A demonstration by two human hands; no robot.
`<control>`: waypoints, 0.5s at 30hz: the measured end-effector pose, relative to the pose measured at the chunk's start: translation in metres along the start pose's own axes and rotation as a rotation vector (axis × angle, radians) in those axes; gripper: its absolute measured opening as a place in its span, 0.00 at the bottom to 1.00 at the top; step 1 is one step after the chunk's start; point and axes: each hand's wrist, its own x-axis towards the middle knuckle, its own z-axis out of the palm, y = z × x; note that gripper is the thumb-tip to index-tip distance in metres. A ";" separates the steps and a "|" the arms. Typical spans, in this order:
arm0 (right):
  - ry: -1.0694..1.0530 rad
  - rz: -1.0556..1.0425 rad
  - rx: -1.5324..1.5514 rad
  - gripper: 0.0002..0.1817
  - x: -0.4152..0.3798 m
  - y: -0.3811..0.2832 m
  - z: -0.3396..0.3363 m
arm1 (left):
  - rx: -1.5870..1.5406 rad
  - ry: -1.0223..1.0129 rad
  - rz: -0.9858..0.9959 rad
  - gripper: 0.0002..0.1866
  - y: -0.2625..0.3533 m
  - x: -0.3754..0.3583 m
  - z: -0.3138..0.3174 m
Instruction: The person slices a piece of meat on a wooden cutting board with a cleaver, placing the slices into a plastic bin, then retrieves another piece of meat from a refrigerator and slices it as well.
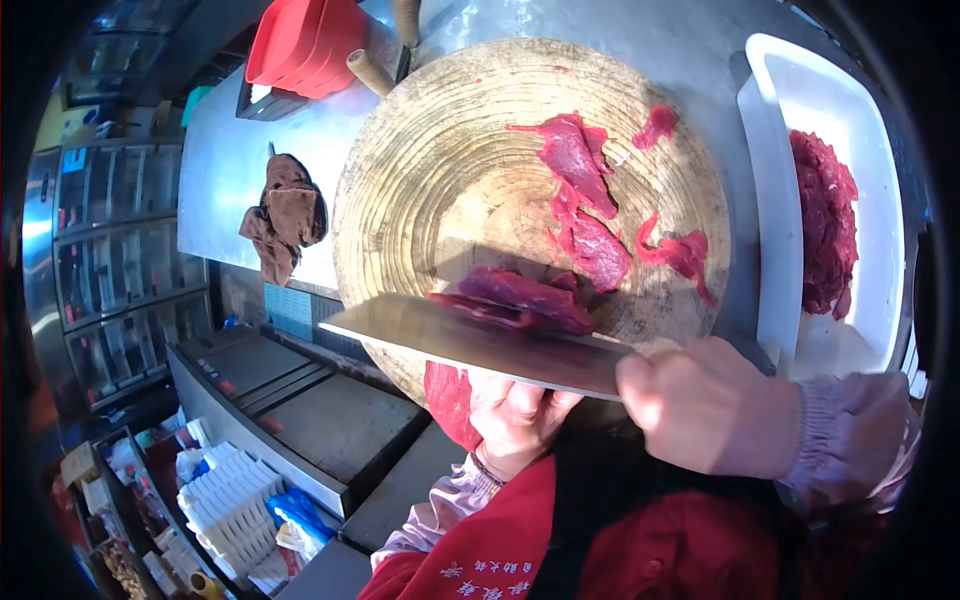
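Observation:
My right hand [705, 405] is wrapped round the handle end of a broad cleaver [480, 345], its blade reaching left across the near side of a round wooden chopping board [400, 190]. Partly behind the blade, my left hand [515, 410] has its fingers curled against a piece of raw red meat [450, 400] at the board's near edge. The blade hides some of its fingertips. Just beyond the cleaver lie dark red slices of meat [525, 290]. Farther back on the board are thin cut pieces [580, 165] and trimmings [680, 255].
At right stands a white plastic tub [775, 200] with a heap of cut meat [825, 220]. A crumpled brown cloth [290, 215] lies left of the board. Red containers [305, 50] and a wooden handle [370, 72] are at the back left. White stacked trays [230, 500] sit lower left.

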 end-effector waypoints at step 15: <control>0.201 -0.021 0.144 0.07 -0.009 -0.003 0.016 | 0.037 -0.046 0.053 0.17 0.001 0.011 -0.007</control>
